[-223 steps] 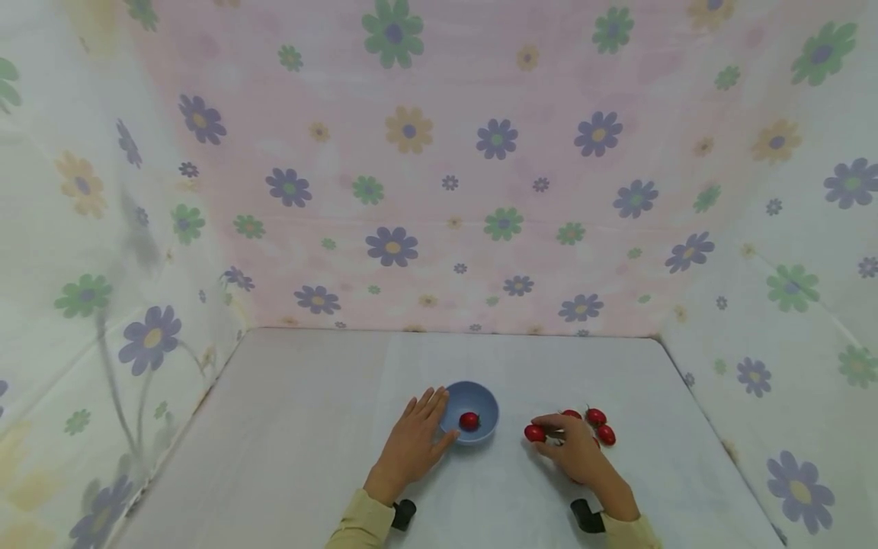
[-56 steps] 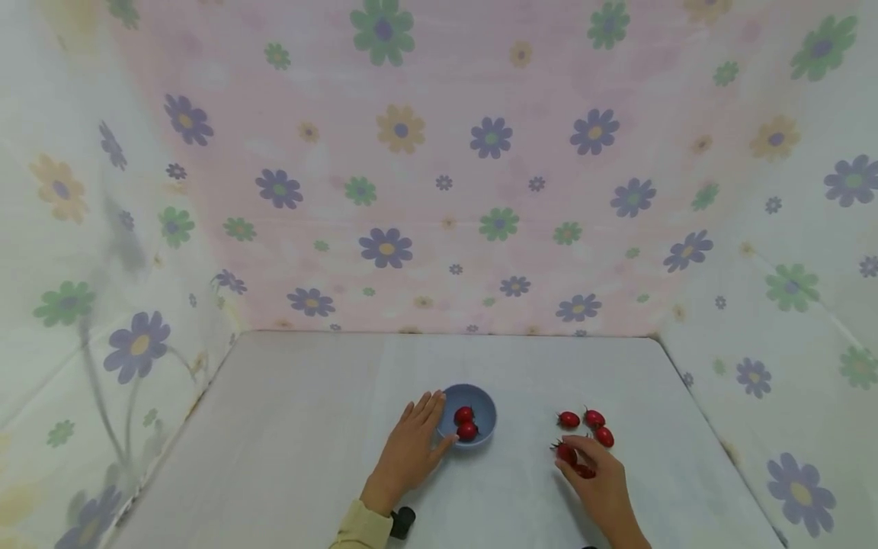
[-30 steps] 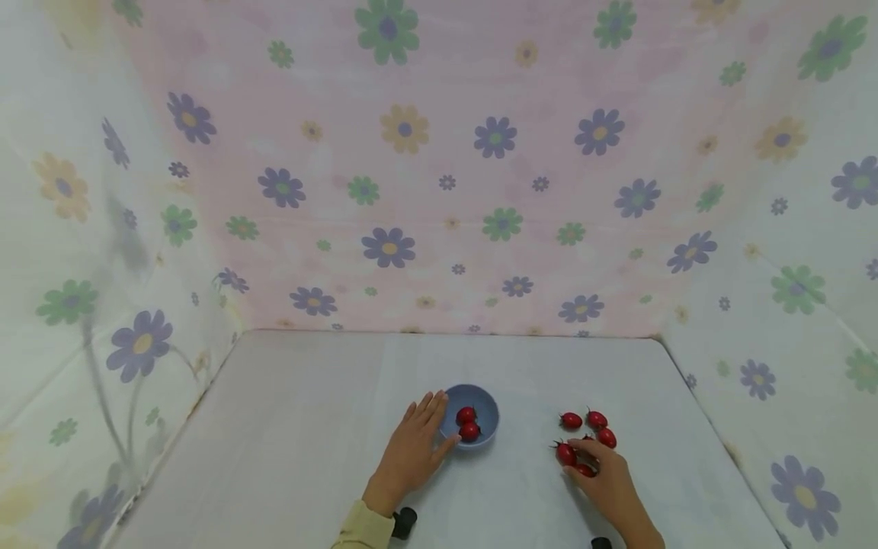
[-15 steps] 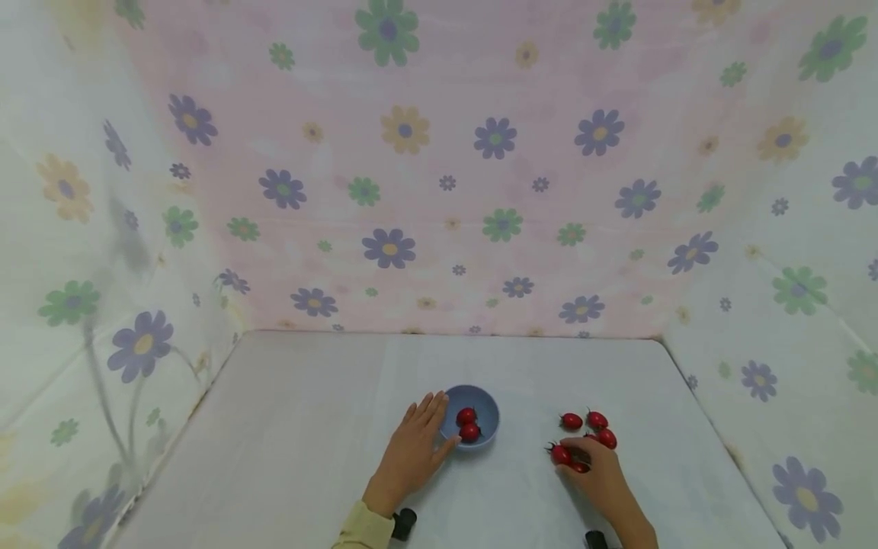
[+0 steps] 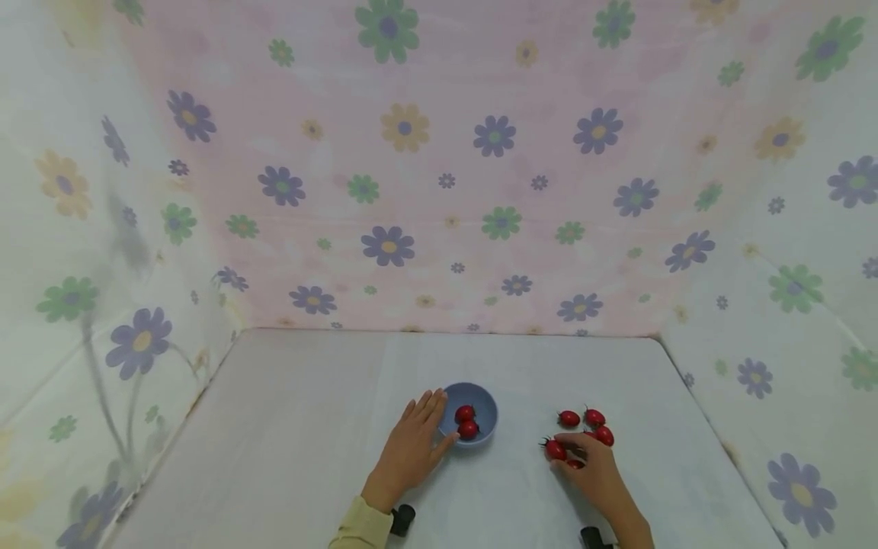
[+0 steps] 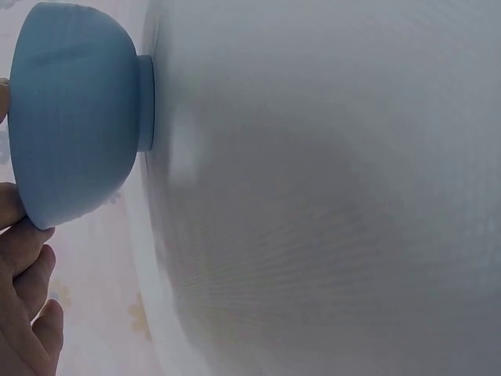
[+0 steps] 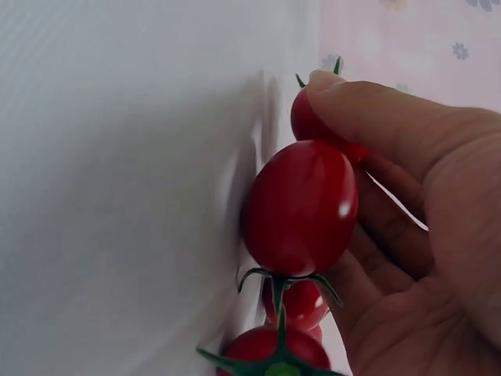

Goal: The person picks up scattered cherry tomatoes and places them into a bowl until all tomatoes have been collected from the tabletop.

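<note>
My left hand (image 5: 413, 446) lies at the left side of a small blue bowl (image 5: 485, 400), fingers straight along its rim and thumb spread at the near side. In the left wrist view, fingertips (image 6: 27, 235) touch the rim of the upright bowl (image 6: 74, 117). Two red cherry tomatoes (image 5: 467, 430) sit inside it. To the right, my right hand (image 5: 595, 469) pinches a cherry tomato (image 5: 555, 450) with a green stem between thumb and fingers. Another tomato (image 7: 301, 207) lies under that hand, close to the palm in the right wrist view.
Several more cherry tomatoes (image 5: 594, 417) lie loosely grouped just beyond the right hand. A white cloth-covered table (image 5: 309, 412) carries everything, with flowered fabric walls (image 5: 439, 206) at the back and both sides. Black wrist cameras (image 5: 403, 520) sit at the wrists.
The bowl held one tomato at first and now holds two. My right hand went back to the pile, took hold of another tomato and has shifted slightly left with it. The left hand has stayed.
</note>
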`<act>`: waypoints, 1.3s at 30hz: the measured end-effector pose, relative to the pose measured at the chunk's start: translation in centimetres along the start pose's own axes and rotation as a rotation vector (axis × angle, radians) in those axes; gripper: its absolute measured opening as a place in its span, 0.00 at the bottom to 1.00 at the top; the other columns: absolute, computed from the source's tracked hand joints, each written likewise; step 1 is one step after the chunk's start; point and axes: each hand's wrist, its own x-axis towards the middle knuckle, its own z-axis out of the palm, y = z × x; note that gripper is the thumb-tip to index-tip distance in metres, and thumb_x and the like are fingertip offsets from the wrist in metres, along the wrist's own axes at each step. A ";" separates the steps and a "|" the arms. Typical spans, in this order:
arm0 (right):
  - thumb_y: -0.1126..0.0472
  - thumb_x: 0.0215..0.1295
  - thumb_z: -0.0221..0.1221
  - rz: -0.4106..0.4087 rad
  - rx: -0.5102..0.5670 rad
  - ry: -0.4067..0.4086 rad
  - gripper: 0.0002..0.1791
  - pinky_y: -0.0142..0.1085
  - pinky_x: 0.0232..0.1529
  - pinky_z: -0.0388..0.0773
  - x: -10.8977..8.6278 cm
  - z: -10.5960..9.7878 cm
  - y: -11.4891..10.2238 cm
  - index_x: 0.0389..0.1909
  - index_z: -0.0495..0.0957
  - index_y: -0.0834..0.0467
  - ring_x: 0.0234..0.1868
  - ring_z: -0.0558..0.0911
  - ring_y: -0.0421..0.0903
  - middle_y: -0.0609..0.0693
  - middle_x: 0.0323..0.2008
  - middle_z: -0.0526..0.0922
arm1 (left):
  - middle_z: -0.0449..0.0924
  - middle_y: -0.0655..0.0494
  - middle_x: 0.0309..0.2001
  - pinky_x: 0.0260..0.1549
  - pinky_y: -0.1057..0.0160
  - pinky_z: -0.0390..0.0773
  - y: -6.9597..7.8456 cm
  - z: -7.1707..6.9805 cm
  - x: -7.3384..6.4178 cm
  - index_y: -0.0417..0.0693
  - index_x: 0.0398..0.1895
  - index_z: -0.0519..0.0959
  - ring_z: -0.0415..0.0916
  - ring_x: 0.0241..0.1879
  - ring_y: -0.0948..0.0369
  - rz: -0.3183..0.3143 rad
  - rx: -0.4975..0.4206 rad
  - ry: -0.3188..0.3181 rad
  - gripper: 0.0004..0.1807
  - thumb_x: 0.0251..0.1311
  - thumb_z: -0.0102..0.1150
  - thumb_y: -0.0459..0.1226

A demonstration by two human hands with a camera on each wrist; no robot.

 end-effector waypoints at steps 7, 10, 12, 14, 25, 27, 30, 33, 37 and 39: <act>0.72 0.53 0.74 -0.004 0.048 0.008 0.25 0.45 0.53 0.85 0.1 0.3 -0.5 0.54 0.83 0.59 0.57 0.84 0.57 0.53 0.52 0.86 | 0.60 0.45 0.78 0.75 0.46 0.59 0.0 -0.2 0.0 0.38 0.77 0.61 0.56 0.77 0.47 0.003 0.011 -0.004 0.40 0.75 0.46 0.57; 0.73 0.54 0.73 -0.010 0.079 0.013 0.25 0.44 0.51 0.86 0.2 0.3 -0.7 0.54 0.83 0.59 0.58 0.83 0.57 0.54 0.53 0.86 | 0.59 0.45 0.78 0.76 0.46 0.58 0.1 -0.4 0.1 0.38 0.77 0.61 0.56 0.78 0.48 -0.004 0.011 -0.013 0.40 0.75 0.47 0.57; 0.74 0.54 0.72 -0.011 0.104 0.017 0.25 0.45 0.51 0.86 0.2 0.3 -0.8 0.54 0.84 0.58 0.58 0.83 0.57 0.54 0.54 0.85 | 0.59 0.46 0.78 0.76 0.46 0.58 0.2 -0.4 0.1 0.38 0.77 0.61 0.56 0.78 0.48 -0.005 0.008 -0.015 0.39 0.75 0.47 0.57; 0.74 0.55 0.72 -0.014 0.122 0.018 0.25 0.45 0.50 0.86 0.2 0.3 -0.9 0.55 0.83 0.58 0.58 0.83 0.57 0.54 0.54 0.85 | 0.59 0.46 0.78 0.76 0.46 0.57 0.3 -0.5 0.1 0.39 0.78 0.61 0.55 0.78 0.48 -0.006 0.008 -0.015 0.39 0.75 0.48 0.57; 0.77 0.53 0.72 -0.094 0.190 0.067 0.26 0.45 0.56 0.83 0.4 1.3 -1.6 0.55 0.83 0.60 0.55 0.85 0.53 0.52 0.51 0.87 | 0.60 0.46 0.78 0.76 0.46 0.58 0.1 -0.3 0.0 0.38 0.77 0.61 0.56 0.78 0.48 0.001 0.025 -0.001 0.39 0.75 0.47 0.57; 0.77 0.52 0.72 -0.107 0.208 0.077 0.27 0.44 0.57 0.83 0.5 1.6 -1.7 0.55 0.83 0.60 0.55 0.85 0.52 0.51 0.51 0.87 | 0.60 0.46 0.78 0.76 0.46 0.58 0.0 -0.2 0.0 0.39 0.77 0.61 0.56 0.78 0.48 0.002 0.028 0.002 0.40 0.75 0.47 0.57; 0.77 0.52 0.72 -0.134 0.215 0.091 0.27 0.43 0.56 0.83 0.6 2.0 -1.9 0.55 0.83 0.60 0.54 0.85 0.51 0.50 0.51 0.87 | 0.60 0.46 0.78 0.76 0.46 0.58 0.0 -0.1 0.0 0.39 0.77 0.61 0.56 0.78 0.48 0.003 0.033 0.003 0.40 0.75 0.47 0.57; 0.76 0.52 0.72 -0.139 0.224 0.096 0.27 0.42 0.56 0.83 0.6 2.3 -2.2 0.55 0.83 0.59 0.54 0.85 0.50 0.49 0.51 0.87 | 0.60 0.46 0.78 0.76 0.46 0.58 0.0 0.0 0.0 0.39 0.77 0.61 0.56 0.78 0.48 0.005 0.029 0.002 0.40 0.75 0.47 0.57; 0.76 0.52 0.72 -0.157 0.254 0.099 0.27 0.41 0.57 0.83 0.7 2.6 -2.8 0.55 0.83 0.59 0.54 0.86 0.50 0.49 0.51 0.87 | 0.60 0.46 0.78 0.76 0.46 0.57 0.0 0.0 0.0 0.39 0.78 0.61 0.56 0.78 0.48 0.003 0.021 0.002 0.40 0.75 0.47 0.57; 0.76 0.52 0.72 -0.177 0.266 0.106 0.26 0.41 0.56 0.83 0.8 2.6 -3.1 0.54 0.83 0.59 0.54 0.86 0.50 0.49 0.50 0.87 | 0.59 0.46 0.78 0.76 0.46 0.57 0.0 0.0 0.0 0.39 0.78 0.60 0.55 0.78 0.48 -0.001 0.016 -0.002 0.40 0.75 0.47 0.57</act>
